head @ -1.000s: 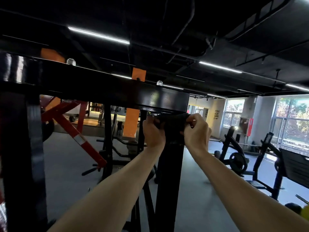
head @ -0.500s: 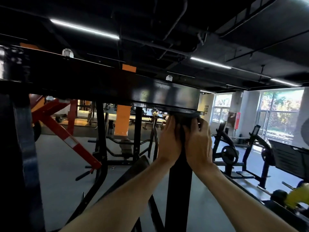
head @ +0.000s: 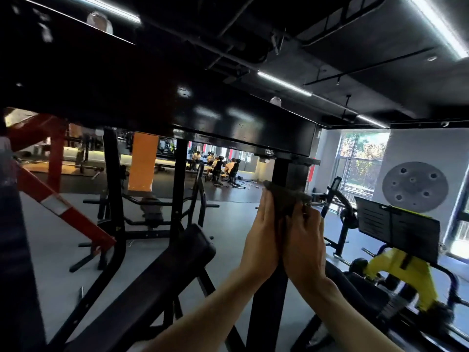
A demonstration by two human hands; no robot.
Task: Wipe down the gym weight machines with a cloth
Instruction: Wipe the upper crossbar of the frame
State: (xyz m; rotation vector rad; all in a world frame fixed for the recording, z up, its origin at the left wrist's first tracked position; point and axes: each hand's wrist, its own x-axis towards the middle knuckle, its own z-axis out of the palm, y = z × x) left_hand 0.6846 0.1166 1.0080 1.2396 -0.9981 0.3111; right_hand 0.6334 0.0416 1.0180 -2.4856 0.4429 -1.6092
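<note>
A dark grey cloth (head: pixel 285 199) is wrapped round the black upright post (head: pixel 266 313) of a weight rack, just under its black top crossbeam (head: pixel 228 118). My left hand (head: pixel 261 240) presses the cloth against the post's left side with straight fingers. My right hand (head: pixel 303 240) holds the cloth on the post's right side, fingers curled round its edge. Both hands sit side by side at the same height.
A black padded bench (head: pixel 157 283) slopes down to the left of the post. Red frame bars (head: pixel 63 207) stand at far left. A yellow machine (head: pixel 401 273) and a black plate-loaded machine (head: pixel 340 214) are at right. People sit in the far background.
Both hands have slid down the post with the cloth, away from the crossbeam. The view has tilted and moved closer to the rack.
</note>
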